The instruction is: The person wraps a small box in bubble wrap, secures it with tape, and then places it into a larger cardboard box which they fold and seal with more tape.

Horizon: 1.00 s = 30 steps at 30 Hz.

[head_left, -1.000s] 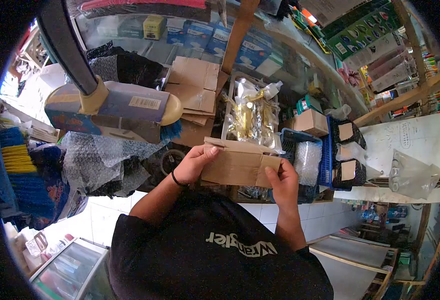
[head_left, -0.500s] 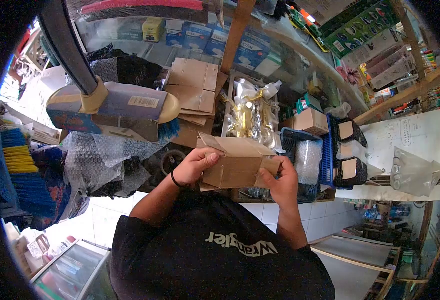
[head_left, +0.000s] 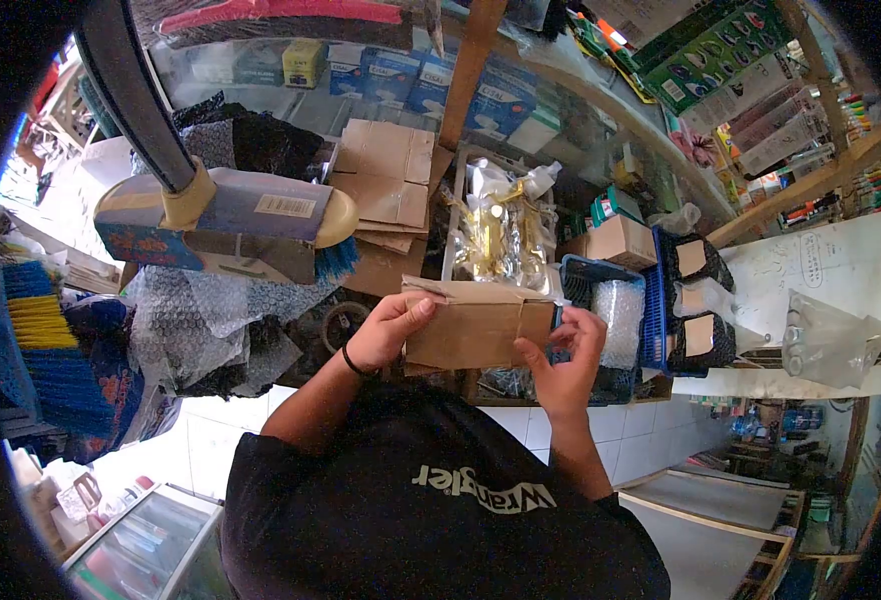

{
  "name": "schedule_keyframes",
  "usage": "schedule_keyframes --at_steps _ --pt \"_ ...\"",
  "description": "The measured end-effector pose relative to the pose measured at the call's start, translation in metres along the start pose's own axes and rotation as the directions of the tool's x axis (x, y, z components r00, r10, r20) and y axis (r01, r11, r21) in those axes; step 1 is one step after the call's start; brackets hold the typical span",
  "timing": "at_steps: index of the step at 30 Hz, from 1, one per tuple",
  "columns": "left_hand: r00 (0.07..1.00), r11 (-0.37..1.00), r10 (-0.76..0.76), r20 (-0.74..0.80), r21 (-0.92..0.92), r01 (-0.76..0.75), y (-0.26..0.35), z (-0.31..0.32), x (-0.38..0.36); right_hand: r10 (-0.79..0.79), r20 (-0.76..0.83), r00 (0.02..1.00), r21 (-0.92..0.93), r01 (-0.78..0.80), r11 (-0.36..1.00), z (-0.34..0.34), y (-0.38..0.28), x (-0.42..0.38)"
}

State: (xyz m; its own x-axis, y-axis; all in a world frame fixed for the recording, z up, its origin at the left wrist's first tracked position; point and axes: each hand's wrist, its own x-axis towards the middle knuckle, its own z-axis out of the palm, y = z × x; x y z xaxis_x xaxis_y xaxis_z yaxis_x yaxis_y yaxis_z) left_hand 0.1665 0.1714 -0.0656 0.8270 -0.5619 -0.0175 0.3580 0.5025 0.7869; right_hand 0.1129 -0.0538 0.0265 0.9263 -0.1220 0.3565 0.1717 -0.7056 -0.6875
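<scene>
A brown cardboard box (head_left: 476, 330) is held up in front of my black shirt. My left hand (head_left: 397, 328) grips the box's left end, thumb on the front face. At its right end my right hand (head_left: 567, 358) has its thumb near the front face, with the fingers curved and apart from the thumb at the edge. Behind the box, a tray (head_left: 451, 250) holds clear plastic packets with gold and silver parts. Flat folded cardboard (head_left: 386, 170) is stacked left of the tray.
A boxed brush with a long handle (head_left: 251, 215) lies at the left over bubble wrap (head_left: 186, 320). Blue baskets (head_left: 658, 300) with wrapped packages stand to the right. A glass case with blue boxes (head_left: 393, 75) is behind. A plastic bag (head_left: 826, 340) lies far right.
The box's right end flap, which stuck out before, now lies folded in. My right hand's fingers have loosened and spread at that end. My left hand keeps its hold.
</scene>
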Motion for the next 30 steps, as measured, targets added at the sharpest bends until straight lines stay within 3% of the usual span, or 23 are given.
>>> schedule_keyframes --at_steps 5,8,11,17,20,23,26,30 --pt "1.0 1.0 0.007 0.003 0.018 -0.007 0.005 0.003 -0.001 -0.221 0.036 0.975 -0.181 0.224 0.958 0.0 -0.011 0.004" --pt "0.999 0.997 -0.032 0.004 0.066 0.031 0.003 -0.001 -0.003 -0.145 0.022 0.989 -0.145 0.146 0.978 0.004 -0.015 0.0" --pt "0.999 0.991 0.047 0.014 0.128 -0.049 0.005 0.006 -0.003 -0.164 0.042 0.986 -0.245 0.169 0.955 0.006 -0.016 -0.003" --pt "0.994 0.996 0.03 -0.1 0.087 -0.022 0.007 0.017 0.0 0.024 0.051 0.998 0.051 -0.027 0.998 0.011 -0.008 -0.013" --pt "0.985 0.999 -0.028 -0.171 0.016 0.031 0.005 0.026 0.0 0.047 0.086 0.995 0.025 -0.05 0.998 0.008 -0.009 -0.022" --pt "0.968 0.982 -0.166 -0.187 -0.124 0.145 0.003 0.03 -0.003 -0.041 0.07 0.997 -0.028 0.043 0.999 0.01 0.001 -0.031" --pt "0.955 0.971 -0.176 -0.238 -0.201 0.128 -0.004 0.031 -0.005 -0.364 0.07 0.929 -0.12 0.37 0.921 0.006 -0.006 -0.022" --pt "0.935 0.963 -0.181 -0.305 -0.248 0.106 -0.012 0.03 -0.009 -0.373 -0.002 0.928 0.029 0.373 0.927 0.0 -0.006 -0.037"
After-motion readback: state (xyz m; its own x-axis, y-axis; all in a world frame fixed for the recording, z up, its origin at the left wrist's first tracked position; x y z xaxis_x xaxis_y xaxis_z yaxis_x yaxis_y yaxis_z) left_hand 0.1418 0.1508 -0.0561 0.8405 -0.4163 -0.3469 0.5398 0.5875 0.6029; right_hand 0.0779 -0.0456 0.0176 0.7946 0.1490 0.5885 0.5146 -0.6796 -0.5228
